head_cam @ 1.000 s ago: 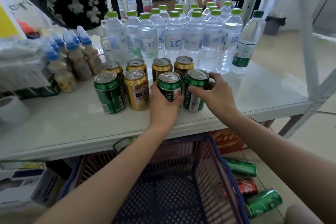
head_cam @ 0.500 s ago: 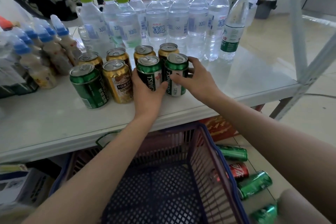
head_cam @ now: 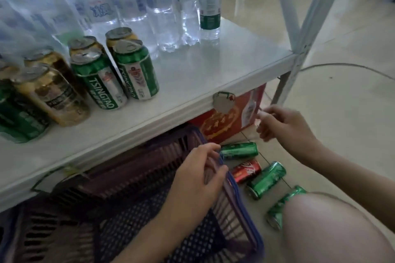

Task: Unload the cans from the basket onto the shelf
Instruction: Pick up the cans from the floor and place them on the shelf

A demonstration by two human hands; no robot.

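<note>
Since we are unloading onto the white shelf (head_cam: pixel 192 79), its Tsingtao cans (head_cam: pixel 119 74) stand upright in rows before the water bottles (head_cam: pixel 136 2). Below, the purple basket (head_cam: pixel 245 215) shows only bare mesh. Our left hand (head_cam: pixel 198 179) curls loosely at its rim, our right hand (head_cam: pixel 284 126) hangs empty, fingers half-spread, above the floor cans (head_cam: pixel 239 150).

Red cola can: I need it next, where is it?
Head view, lower right: the red cola can lies on the floor beside the basket, between two green cans.
</note>
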